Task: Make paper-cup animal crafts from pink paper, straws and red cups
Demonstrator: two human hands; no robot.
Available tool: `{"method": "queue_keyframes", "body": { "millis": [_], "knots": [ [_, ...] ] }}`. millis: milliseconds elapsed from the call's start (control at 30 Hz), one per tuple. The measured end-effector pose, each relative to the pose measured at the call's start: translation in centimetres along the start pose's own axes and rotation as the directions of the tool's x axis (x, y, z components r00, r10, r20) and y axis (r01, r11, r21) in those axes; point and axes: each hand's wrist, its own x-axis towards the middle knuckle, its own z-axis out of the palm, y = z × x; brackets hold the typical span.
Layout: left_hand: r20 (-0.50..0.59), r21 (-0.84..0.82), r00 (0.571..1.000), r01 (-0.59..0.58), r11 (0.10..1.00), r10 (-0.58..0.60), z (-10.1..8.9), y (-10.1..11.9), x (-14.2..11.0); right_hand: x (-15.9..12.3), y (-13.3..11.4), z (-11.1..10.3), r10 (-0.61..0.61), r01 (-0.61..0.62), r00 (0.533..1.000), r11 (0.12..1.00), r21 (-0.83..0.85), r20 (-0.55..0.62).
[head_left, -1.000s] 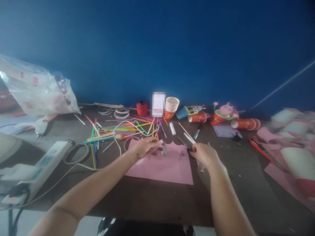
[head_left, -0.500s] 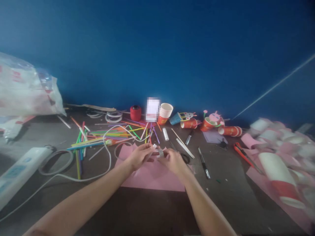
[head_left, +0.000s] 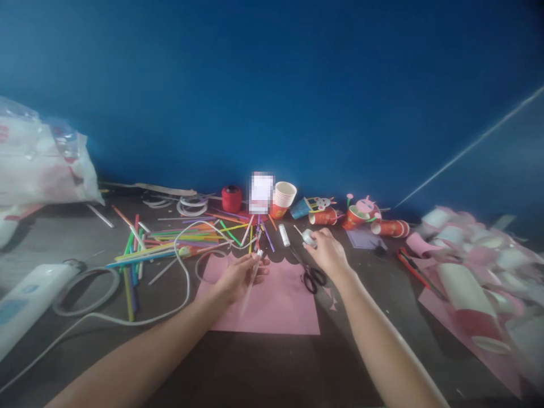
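Tape roll (head_left: 309, 238) | right hand (head_left: 329, 253): gripping it | left hand (head_left: 243, 277): holding pale strip (head_left: 256, 271) over pink paper (head_left: 280, 303)

Dark tabletop (head_left: 263, 368), blue wall (head_left: 272, 85) behind.
Printed plastic bag (head_left: 46, 167) far left; white power strip (head_left: 34, 303) nearer. Round red object (head_left: 232, 200) toward wall, stacked paper cups (head_left: 285, 194) to its right. Red cutter (head_left: 416, 268) at right, near heaped cups (head_left: 465, 294).

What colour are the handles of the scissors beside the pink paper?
The scissors' handles are black, as the head view shows.
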Motion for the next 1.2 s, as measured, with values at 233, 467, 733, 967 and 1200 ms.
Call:
{"method": "queue_keyframes", "body": {
  "millis": [233, 467, 733, 967, 1200],
  "knots": [
    [0.114, -0.106, 0.990, -0.069, 0.992, 0.081, -0.2, -0.7, -0.1, -1.0, -2.7, 1.5, 0.005, 0.035, 0.991, 0.956, 0.290, -0.136],
    [0.136, -0.075, 0.983, -0.115, 0.991, 0.124, 0.4, -1.1, -0.7, -5.7, -9.1, 2.3, -0.003, 0.069, 0.997, 0.494, 0.867, -0.078],
    [0.049, 0.123, 0.984, -0.174, 0.977, 0.169, 0.9, -1.5, -1.2, -6.9, -9.9, 2.5, 0.020, 0.043, 0.998, 0.433, 0.901, -0.057],
    [0.103, 0.221, 0.956, -0.292, 0.930, 0.276, 1.3, -1.6, -1.6, -7.3, -10.0, 1.6, 0.021, -0.008, 1.000, 0.349, 0.937, 0.001],
    [0.188, 0.372, 0.968, -0.227, 0.900, 0.166, 1.6, -1.5, -2.2, -7.1, -9.8, 2.0, 0.046, -0.123, 0.992, 0.116, 0.986, 0.118]
  ]
}}
